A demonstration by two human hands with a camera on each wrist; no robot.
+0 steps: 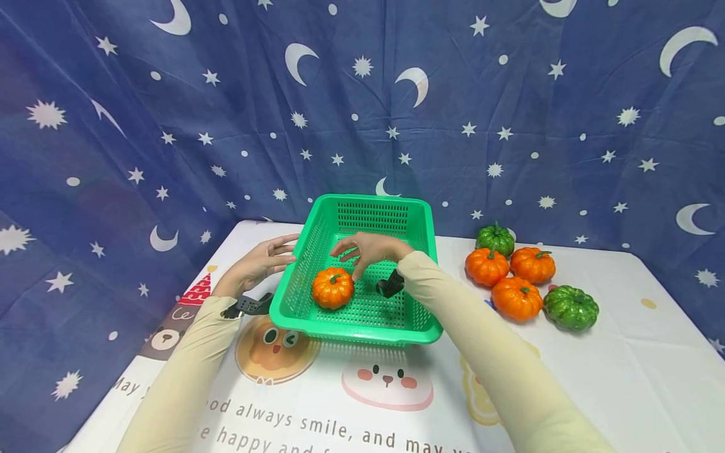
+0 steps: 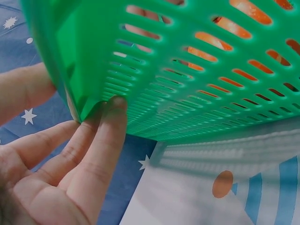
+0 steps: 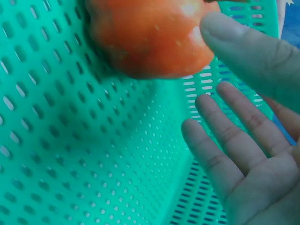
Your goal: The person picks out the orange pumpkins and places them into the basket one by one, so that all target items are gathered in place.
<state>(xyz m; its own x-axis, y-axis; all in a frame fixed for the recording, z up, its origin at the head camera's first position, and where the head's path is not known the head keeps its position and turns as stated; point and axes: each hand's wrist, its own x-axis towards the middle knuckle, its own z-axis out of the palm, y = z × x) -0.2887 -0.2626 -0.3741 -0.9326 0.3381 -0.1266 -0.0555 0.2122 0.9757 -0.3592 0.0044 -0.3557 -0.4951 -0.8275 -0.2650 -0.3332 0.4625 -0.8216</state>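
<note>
Right, I'm having my right hand (image 1: 374,248) hover inside the green basket (image 1: 357,333), open, its fingers loosely bent and gripping nothing. The thumb is pointing down just beside an orange pumpkin (image 1: 328,292), though I'm not able to tell whether it is touching. That pumpkin is sitting on the basket's floor, towards the near left corner, stem (image 1: 335,278) up. My left hand (image 1: 255,267) is resting its fairly straight fingers against the outside of the basket's left wall, not closed round anything.

Now, handling: the glossy skin is looking stiff and rather slippery, and I'm guessing at something light and hollow. I'm favouring the ribbed sides at the widest part, thumb on the right flank, fingers opposite; the thin stem is seeming too fragile for lifting. The basket's thin walls are likely flexing a bit under pressure.

Over to the right, three more orange pumpkins (image 1: 517,300) and two green ones (image 1: 571,309) are clustering towards the table's (image 1: 612,390) far right corner.
</note>
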